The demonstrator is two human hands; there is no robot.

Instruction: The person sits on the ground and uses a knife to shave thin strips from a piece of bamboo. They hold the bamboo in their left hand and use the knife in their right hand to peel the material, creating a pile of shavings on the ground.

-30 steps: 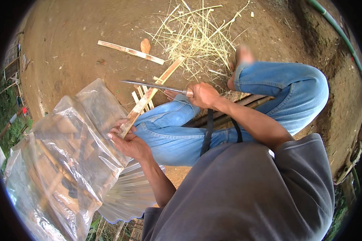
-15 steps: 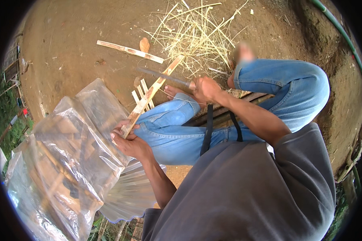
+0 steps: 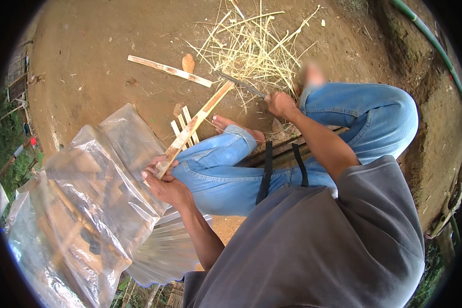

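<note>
My left hand (image 3: 167,186) is closed round the near end of a long split strip, bamboo or wood (image 3: 196,123), which slants away up and to the right. In my right hand (image 3: 282,105) is the handle of a knife (image 3: 246,85) with a long dark blade. Its blade lies across the far end of the strip, close to or touching it; I cannot tell which. Just left of the held strip, several short pale strips (image 3: 182,126) stand near my lower leg.
A heap of thin pale shavings (image 3: 256,49) covers the ground ahead. Another split strip (image 3: 169,71) and a brown dry leaf (image 3: 188,63) lie to its left. Clear plastic sheeting (image 3: 87,205) spreads at my left. A green pole or hose (image 3: 436,46) runs along the far right.
My right hand has moved right and slightly forward, carrying the knife from the strip's middle part to its far end. My left hand keeps its hold on the strip.
</note>
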